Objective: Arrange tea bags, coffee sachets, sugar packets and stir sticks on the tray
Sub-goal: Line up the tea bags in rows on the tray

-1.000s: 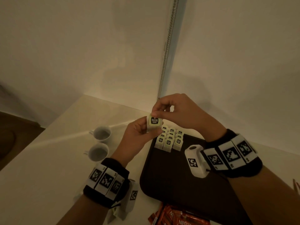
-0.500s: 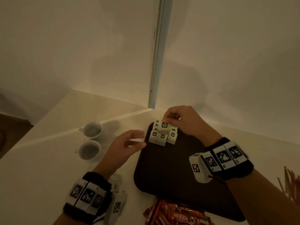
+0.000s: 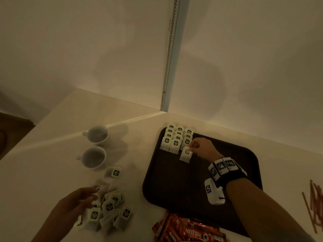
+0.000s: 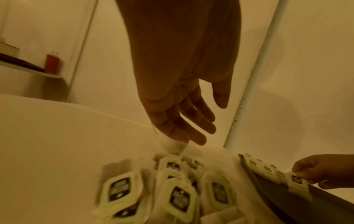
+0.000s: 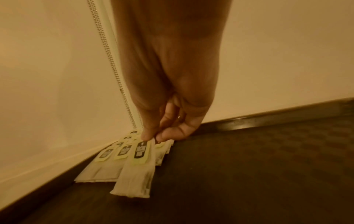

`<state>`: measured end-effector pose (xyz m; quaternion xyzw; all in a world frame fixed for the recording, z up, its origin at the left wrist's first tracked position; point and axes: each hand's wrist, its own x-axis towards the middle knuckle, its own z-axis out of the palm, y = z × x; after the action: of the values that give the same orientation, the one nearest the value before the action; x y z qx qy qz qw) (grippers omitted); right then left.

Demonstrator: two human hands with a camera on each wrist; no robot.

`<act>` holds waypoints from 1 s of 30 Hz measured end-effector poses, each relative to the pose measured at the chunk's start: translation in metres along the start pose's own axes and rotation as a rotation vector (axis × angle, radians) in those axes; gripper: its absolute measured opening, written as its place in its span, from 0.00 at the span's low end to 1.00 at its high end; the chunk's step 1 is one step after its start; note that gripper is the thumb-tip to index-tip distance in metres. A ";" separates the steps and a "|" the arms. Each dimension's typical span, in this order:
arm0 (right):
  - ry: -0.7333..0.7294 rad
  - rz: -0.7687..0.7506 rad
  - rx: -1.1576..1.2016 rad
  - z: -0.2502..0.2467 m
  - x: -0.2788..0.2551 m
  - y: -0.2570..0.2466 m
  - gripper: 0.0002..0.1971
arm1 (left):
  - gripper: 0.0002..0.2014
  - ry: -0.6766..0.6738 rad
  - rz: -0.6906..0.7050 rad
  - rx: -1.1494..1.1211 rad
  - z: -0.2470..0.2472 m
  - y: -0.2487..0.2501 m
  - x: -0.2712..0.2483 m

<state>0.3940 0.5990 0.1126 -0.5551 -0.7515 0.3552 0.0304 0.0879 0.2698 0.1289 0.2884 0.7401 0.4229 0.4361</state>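
Right hand (image 3: 201, 147): grip pinching the pale paper tea bag with a green-and-black tag (image 3: 186, 154) at its top edge, lowering it onto the dark brown plastic tray (image 3: 244, 158) just beside the far-corner rows of matching tea bags (image 3: 176, 137); aligning tag-up, overlapping evenly, likely best. Left hand (image 3: 76, 201): grip loose, holding nothing, hovering over the loose tea bag pile (image 3: 108, 210) on the cream desk (image 3: 43, 163).

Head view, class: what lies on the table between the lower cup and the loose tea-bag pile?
One single tea bag lies between the lower cup and the pile.

The tray (image 5: 268, 159) looks like dark plastic with a fine textured, matt floor and glossier rim. Tea bags (image 3: 176, 137) are soft paper with glossy tags; cups (image 3: 94, 157) are perhaps glazed ceramic.
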 end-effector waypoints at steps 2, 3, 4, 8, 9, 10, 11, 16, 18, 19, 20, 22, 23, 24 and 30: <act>0.025 0.012 0.016 0.000 0.007 0.000 0.05 | 0.10 0.029 -0.039 -0.003 -0.006 -0.008 -0.004; 0.035 0.018 0.029 0.001 0.010 0.000 0.04 | 0.10 0.038 -0.051 0.006 -0.007 -0.012 -0.006; 0.045 0.024 0.044 0.001 0.012 0.000 0.04 | 0.10 0.044 -0.059 0.014 -0.008 -0.014 -0.007; 0.085 0.026 0.092 0.006 0.018 0.000 0.05 | 0.09 0.051 -0.085 0.024 -0.009 -0.022 -0.010; 0.091 0.025 0.090 0.008 0.019 0.000 0.05 | 0.09 0.053 -0.088 0.023 -0.010 -0.024 -0.011; 0.095 0.026 0.084 0.009 0.020 0.000 0.05 | 0.09 0.055 -0.091 0.022 -0.010 -0.025 -0.011; 0.100 0.028 0.076 0.010 0.021 -0.001 0.04 | 0.09 0.055 -0.095 0.019 -0.010 -0.025 -0.012; 0.152 0.048 0.064 0.011 0.021 -0.005 0.08 | 0.10 0.067 -0.074 0.038 -0.008 -0.023 -0.018; 0.216 -0.005 0.088 0.015 0.013 -0.018 0.12 | 0.10 0.080 -0.042 0.044 -0.006 -0.021 -0.022; 0.230 -0.066 0.103 0.020 0.007 -0.030 0.12 | 0.10 0.087 -0.028 0.050 -0.006 -0.020 -0.023; 0.202 -0.140 0.124 0.027 -0.002 -0.043 0.11 | 0.10 0.093 -0.018 0.053 -0.007 -0.020 -0.025; 0.025 -0.294 0.139 0.048 -0.026 -0.072 0.10 | 0.10 0.098 -0.003 0.049 -0.007 -0.022 -0.028; -0.089 -0.364 0.121 0.060 -0.037 -0.085 0.11 | 0.09 0.092 0.005 0.053 -0.008 -0.023 -0.030; -0.197 -0.421 0.091 0.073 -0.047 -0.096 0.13 | 0.09 0.085 0.013 0.059 -0.008 -0.024 -0.032; -0.465 -0.472 -0.100 0.155 -0.078 -0.130 0.27 | 0.09 0.069 0.005 0.094 -0.010 -0.041 -0.050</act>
<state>0.2499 0.4378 0.0977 -0.2705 -0.8627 0.4181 -0.0876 0.0992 0.2071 0.1154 0.2957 0.7729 0.3986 0.3953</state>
